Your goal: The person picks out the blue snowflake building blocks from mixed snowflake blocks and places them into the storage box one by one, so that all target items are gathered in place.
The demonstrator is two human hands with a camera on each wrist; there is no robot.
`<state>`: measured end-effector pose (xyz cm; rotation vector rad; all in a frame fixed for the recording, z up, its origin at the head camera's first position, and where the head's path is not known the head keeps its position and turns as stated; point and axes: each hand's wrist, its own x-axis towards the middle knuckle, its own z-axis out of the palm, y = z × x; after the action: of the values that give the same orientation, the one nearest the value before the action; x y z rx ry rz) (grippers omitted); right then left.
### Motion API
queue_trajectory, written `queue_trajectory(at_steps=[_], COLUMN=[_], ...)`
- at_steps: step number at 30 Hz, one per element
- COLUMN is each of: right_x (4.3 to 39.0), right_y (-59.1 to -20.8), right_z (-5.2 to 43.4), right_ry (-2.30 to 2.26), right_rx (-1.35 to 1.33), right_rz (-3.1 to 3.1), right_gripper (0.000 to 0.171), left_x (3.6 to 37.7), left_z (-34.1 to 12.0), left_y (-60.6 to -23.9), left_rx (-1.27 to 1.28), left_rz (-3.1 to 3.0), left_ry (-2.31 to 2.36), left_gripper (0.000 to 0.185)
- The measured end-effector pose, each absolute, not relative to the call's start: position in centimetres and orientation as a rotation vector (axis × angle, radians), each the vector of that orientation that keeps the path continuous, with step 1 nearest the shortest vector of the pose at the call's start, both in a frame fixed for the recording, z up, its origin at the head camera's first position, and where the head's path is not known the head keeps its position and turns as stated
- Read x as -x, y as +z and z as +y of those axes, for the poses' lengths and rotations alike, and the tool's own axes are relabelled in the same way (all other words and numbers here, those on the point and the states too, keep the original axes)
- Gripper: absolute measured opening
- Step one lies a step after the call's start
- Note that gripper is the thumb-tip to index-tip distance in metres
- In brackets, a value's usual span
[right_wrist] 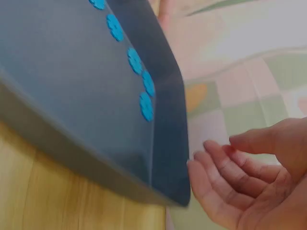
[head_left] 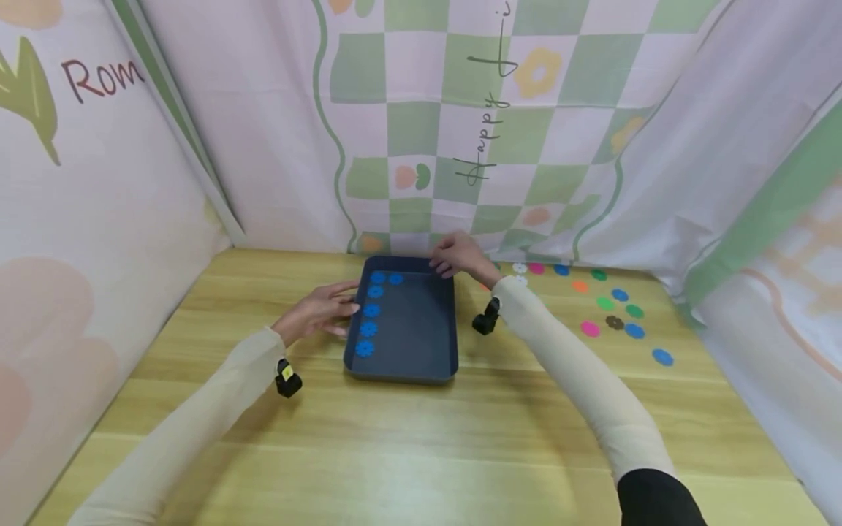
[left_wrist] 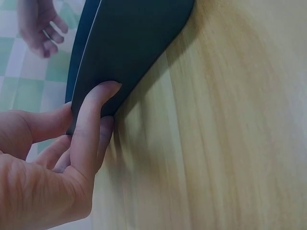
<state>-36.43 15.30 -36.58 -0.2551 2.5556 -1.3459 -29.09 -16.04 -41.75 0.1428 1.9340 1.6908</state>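
Observation:
A dark blue tray (head_left: 421, 329) lies on the wooden table, with several blue flower-shaped discs (head_left: 371, 310) in a row along its left wall and far edge. My left hand (head_left: 345, 307) rests with fairly straight fingers against the tray's left outer wall (left_wrist: 129, 43); the fingers (left_wrist: 93, 120) lie flat on it. My right hand (head_left: 447, 264) hovers at the tray's far right corner. In the right wrist view its fingers (right_wrist: 216, 158) are loosely curled just beside the tray's rim (right_wrist: 168, 120) and hold nothing. The blue discs (right_wrist: 135, 61) show inside.
Several loose coloured discs (head_left: 615, 310) in pink, green, blue, orange and brown are scattered on the table to the right of the tray. Printed cloth walls (head_left: 460, 131) enclose the back and both sides. Bare wood (head_left: 408, 446) stretches in front of the tray.

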Motion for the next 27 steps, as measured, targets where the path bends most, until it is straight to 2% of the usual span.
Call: queue_trajectory(at_steps=[13, 27], right_x=[36.2, 32.8], right_y=[-36.5, -37.5], right_z=[24.0, 34.7], right_ry=[-1.541, -1.428], right_rx=[0.167, 0.125], right_rz=[2.529, 2.686], right_gripper=[0.036, 0.031], left_x=[29.3, 28.9], left_z=[-15.9, -16.0], left_y=[-41.6, -41.4], left_rx=[-0.132, -0.153], left_rz=[1.937, 1.964], left_ry=[1.678, 1.663], left_gripper=[0.071, 0.07])
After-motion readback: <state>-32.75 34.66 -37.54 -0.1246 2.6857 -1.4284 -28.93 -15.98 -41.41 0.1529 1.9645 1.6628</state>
